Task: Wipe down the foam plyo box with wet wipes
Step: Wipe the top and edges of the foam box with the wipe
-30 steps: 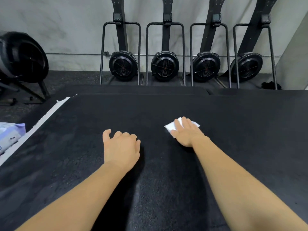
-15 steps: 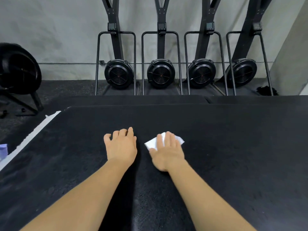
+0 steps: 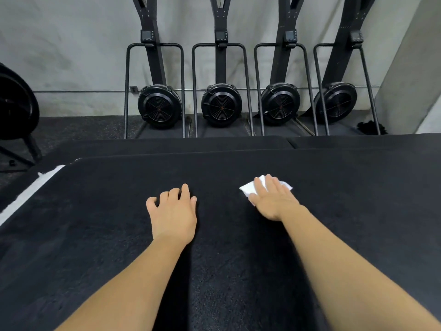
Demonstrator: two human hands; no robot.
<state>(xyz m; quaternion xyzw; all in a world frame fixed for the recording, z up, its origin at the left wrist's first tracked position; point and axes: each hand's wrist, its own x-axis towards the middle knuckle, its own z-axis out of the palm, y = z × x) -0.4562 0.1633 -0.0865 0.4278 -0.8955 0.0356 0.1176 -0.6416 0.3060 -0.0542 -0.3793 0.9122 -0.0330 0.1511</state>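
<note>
The black foam plyo box [image 3: 107,223] fills the lower view, its flat top stretching away from me. My right hand [image 3: 274,201] lies flat on a folded white wet wipe [image 3: 248,188], fingers straight, pressing it onto the box top right of centre. The wipe shows at the fingertips on both sides of the hand. My left hand [image 3: 173,211] rests on the box top left of centre, fingers loosely bent, holding nothing.
A white strip [image 3: 28,194] runs along the box's left edge. More black pads [image 3: 167,144] lie beyond the far edge. Several upright black fan machines [image 3: 220,106] stand against the grey wall. A large black wheel machine [image 3: 14,111] sits at far left.
My right hand has slid the wipe to the right, away from my left hand. The left hand has stayed put. The view tilted, and the wipes pack at left left the frame.
</note>
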